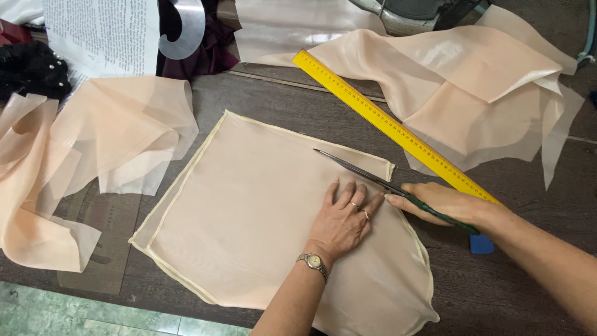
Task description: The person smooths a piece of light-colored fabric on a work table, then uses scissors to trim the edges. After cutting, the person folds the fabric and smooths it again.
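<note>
A square of sheer peach fabric point(249, 211) lies flat on the dark wooden table point(497, 292). My left hand point(345, 218) presses flat on its right part, fingers spread, with rings and a wristwatch. My right hand point(441, 202) grips green-handled scissors point(373, 177), their long blades lying on the fabric and pointing toward its upper right edge. A yellow ruler point(392, 127) runs diagonally just beyond the scissors.
Loose peach fabric pieces lie at left point(93, 143) and upper right point(485, 87). A printed paper sheet point(102, 34), a grey curved template point(183, 28) and dark cloth point(31, 68) sit at the back. A blue chalk piece point(482, 244) lies under my right wrist.
</note>
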